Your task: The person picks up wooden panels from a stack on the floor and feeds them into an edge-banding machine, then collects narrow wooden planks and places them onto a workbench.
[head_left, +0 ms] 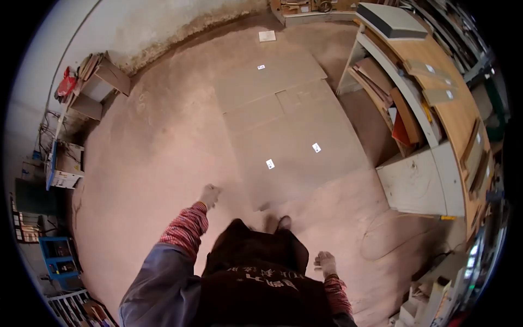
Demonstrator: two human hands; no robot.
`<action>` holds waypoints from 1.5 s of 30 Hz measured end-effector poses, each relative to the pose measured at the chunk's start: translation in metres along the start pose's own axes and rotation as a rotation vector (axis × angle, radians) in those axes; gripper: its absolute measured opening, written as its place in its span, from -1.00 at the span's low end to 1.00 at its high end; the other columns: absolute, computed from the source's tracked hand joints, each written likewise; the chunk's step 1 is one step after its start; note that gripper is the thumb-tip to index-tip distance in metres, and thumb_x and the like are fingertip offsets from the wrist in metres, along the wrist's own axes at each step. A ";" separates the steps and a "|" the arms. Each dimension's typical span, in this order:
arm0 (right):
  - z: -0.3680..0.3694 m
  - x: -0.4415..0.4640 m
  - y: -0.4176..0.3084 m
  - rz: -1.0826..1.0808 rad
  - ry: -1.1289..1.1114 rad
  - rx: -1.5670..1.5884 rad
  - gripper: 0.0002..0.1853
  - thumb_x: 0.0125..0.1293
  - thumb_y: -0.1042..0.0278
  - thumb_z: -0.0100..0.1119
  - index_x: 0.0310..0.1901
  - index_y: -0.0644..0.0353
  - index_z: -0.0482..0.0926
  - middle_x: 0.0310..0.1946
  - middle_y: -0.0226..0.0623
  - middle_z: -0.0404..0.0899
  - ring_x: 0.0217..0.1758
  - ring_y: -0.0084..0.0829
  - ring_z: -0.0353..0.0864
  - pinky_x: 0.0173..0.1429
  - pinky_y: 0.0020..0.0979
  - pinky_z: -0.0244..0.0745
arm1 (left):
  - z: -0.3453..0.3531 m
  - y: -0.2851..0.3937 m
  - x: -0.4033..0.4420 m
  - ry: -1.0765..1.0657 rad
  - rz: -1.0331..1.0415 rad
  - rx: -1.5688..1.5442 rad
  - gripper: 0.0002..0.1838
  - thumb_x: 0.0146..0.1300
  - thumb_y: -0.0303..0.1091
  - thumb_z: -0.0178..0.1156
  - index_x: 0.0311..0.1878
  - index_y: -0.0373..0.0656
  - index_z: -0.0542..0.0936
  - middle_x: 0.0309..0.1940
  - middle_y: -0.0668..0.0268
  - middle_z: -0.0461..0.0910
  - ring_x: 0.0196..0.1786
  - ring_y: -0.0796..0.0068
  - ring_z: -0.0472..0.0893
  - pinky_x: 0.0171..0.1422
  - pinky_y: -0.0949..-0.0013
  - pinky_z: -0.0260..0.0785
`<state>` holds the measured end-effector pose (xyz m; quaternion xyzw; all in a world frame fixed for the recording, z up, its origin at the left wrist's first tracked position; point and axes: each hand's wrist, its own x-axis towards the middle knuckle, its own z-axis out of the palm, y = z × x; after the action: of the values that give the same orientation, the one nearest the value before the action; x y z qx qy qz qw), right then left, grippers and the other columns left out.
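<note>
My left hand (210,196), in a pale work glove, hangs over the bare floor to the left of my body. Its fingers look curled in, and nothing shows in them. On the other side, my right hand (326,263), also gloved, is held low beside my dark apron (261,272). Its fingers are slightly apart and hold nothing. Neither hand touches anything. Ahead of my feet, large flat brown sheets (305,125) lie on the floor, with small white labels on them.
A wooden-topped workbench (417,52) with stuffed shelves runs along the right. A thin hose or cable (376,257) loops on the floor near it. Boards lean in a stack (101,82) at the left wall. A small pale square (267,36) lies beyond the sheets.
</note>
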<state>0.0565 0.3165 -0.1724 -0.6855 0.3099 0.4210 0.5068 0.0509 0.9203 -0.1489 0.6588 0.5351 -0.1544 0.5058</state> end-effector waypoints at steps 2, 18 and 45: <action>0.024 0.013 -0.076 0.015 0.030 -0.010 -0.78 0.46 0.14 0.11 -0.12 0.10 0.59 -0.34 -0.28 0.68 -0.39 -0.35 0.70 -0.42 -0.20 0.65 | -0.021 0.042 0.045 0.012 -0.033 -0.012 -0.74 0.34 -0.17 0.33 -0.12 -0.12 0.53 -0.41 0.33 0.51 -0.51 0.43 0.53 -0.62 0.28 0.40; 0.482 0.161 -0.127 -0.853 -0.157 -1.295 -0.75 0.42 0.42 0.12 0.08 0.23 0.55 -0.13 -0.25 0.64 -0.08 -0.29 0.72 -0.10 -0.37 0.68 | -0.057 0.155 0.729 0.275 0.045 0.026 -0.14 0.21 0.10 0.42 0.36 -0.41 0.44 0.31 -0.01 0.53 0.35 0.08 0.51 0.35 0.08 0.41; 0.611 0.464 -0.420 -0.015 0.314 0.035 -0.29 0.59 0.08 -0.16 0.59 0.40 0.08 0.31 0.41 0.46 0.42 0.14 0.49 0.47 -0.13 0.38 | -0.027 0.113 0.493 -0.616 -0.453 -0.454 -0.72 0.54 -0.18 0.21 0.10 -0.15 0.51 -0.11 0.28 0.61 -0.09 0.39 0.69 -0.07 0.19 0.66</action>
<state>0.4643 1.0251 -0.4846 -0.7362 0.3876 0.2992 0.4672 0.3268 1.2230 -0.4474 0.3205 0.5104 -0.3290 0.7270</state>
